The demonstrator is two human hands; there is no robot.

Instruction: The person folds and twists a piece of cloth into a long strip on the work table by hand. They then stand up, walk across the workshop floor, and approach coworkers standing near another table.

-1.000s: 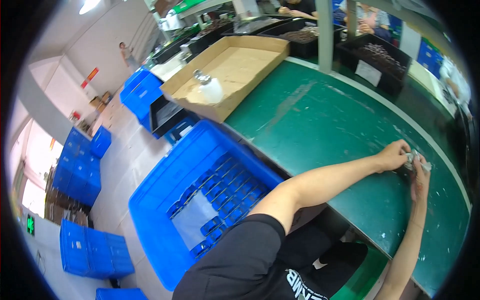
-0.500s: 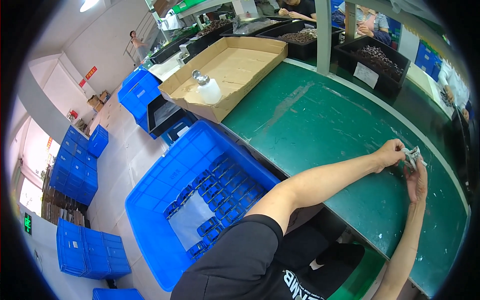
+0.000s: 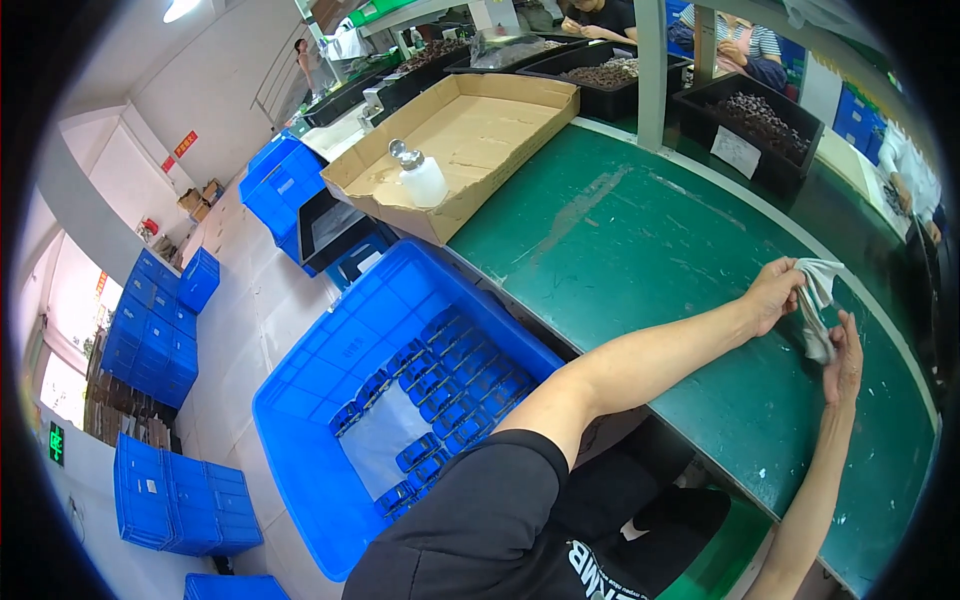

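Over the green tabletop, a pale grey-white cloth (image 3: 820, 284) hangs stretched between my two hands. My left hand (image 3: 774, 296) pinches its upper end between thumb and fingers. The lower, bunched end meets my right hand (image 3: 845, 362), which grips it near the thumb while its fingertips point upward. Both hands are above the right part of the green table (image 3: 620, 250), raised off its surface as far as I can tell.
Left of the table stands a blue crate (image 3: 300, 400) with rows of blue-and-black parts. A cardboard tray (image 3: 500, 115) holds a white pump bottle (image 3: 424, 182). Black bins (image 3: 745, 125) of small parts line the far side, where other people sit. Stacked blue crates (image 3: 185, 495) occupy the floor.
The cloth was crumpled between my hands and is now drawn out longer. My left hand has risen slightly, and the hands are farther apart. A distant person has shifted right.
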